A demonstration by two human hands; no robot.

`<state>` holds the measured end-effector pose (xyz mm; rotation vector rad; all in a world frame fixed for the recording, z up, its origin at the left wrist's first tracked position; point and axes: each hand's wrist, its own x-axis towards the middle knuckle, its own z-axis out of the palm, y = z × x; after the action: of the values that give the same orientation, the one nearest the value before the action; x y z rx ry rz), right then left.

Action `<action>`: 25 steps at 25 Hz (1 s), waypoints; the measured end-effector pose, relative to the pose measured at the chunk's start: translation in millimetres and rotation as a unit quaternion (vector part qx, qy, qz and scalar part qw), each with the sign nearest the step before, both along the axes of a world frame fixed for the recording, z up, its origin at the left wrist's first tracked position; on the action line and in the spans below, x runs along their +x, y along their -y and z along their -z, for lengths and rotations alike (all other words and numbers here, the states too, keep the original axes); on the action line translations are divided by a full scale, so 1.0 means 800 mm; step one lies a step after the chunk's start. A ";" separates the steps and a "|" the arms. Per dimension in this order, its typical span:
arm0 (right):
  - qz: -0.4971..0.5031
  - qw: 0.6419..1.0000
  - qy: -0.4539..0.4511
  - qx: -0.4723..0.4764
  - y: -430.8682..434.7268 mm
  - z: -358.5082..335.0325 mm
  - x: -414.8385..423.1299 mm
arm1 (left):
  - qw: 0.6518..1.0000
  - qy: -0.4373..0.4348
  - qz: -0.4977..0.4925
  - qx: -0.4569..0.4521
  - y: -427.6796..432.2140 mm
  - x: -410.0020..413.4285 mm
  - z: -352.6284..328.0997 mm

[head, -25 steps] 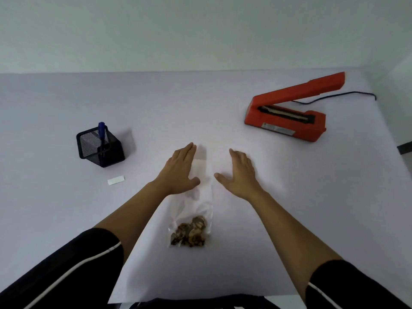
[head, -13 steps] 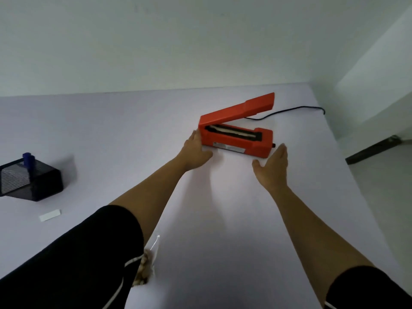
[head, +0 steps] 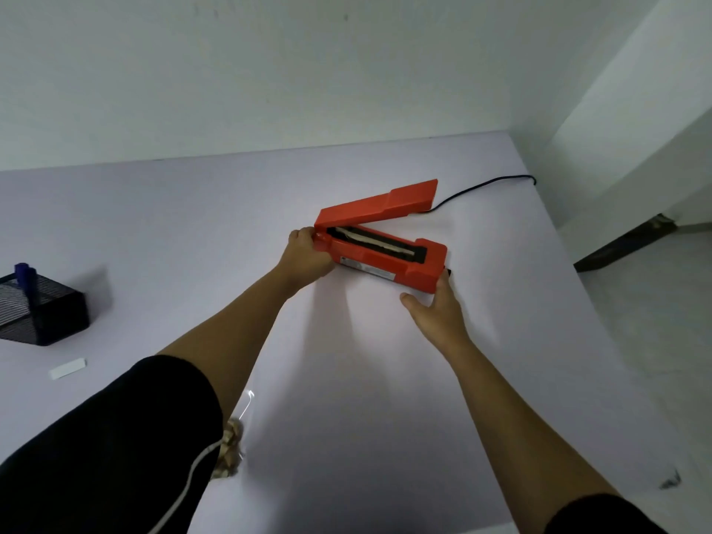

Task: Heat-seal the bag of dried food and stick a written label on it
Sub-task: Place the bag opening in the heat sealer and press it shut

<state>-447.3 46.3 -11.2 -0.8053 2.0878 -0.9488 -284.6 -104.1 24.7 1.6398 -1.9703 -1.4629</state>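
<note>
An orange heat sealer point(head: 379, 244) sits on the white table with its lid arm raised. My left hand point(head: 308, 256) grips its hinged left end. My right hand point(head: 437, 314) presses against its right end, fingers around the corner. The clear bag of dried food point(head: 233, 441) lies near the table's front, mostly hidden under my left sleeve. A small white label point(head: 67, 368) lies on the table at the left. A blue pen point(head: 25, 279) stands in a black mesh holder point(head: 40, 314).
The sealer's black cord point(head: 481, 186) runs off toward the table's back right corner. The table point(head: 346, 379) ends at its right edge point(head: 601, 321), with floor beyond. A wall rises just behind the table.
My hands left the bag, reached to the sealer and took hold of both its ends. The view swung right, so the bag slid under my left sleeve.
</note>
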 end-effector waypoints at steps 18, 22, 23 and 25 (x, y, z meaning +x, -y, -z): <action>-0.059 0.994 -0.021 0.089 -0.089 -0.006 0.035 | 0.953 0.164 0.097 -0.236 -0.053 0.011 0.012; -0.066 0.993 -0.027 0.093 -0.091 -0.003 0.036 | 0.953 0.136 0.104 -0.251 -0.043 0.025 0.011; -0.067 0.993 -0.025 0.095 -0.091 -0.003 0.036 | 0.958 0.126 0.096 -0.237 -0.042 0.026 0.011; -0.053 0.994 -0.018 0.091 -0.091 -0.002 0.039 | 0.974 0.095 0.084 -0.185 -0.040 0.032 0.011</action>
<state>-416.5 119.1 -9.4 -0.8337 2.1040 -0.6822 -259.4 -72.3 15.6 1.5235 -2.3630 -0.9309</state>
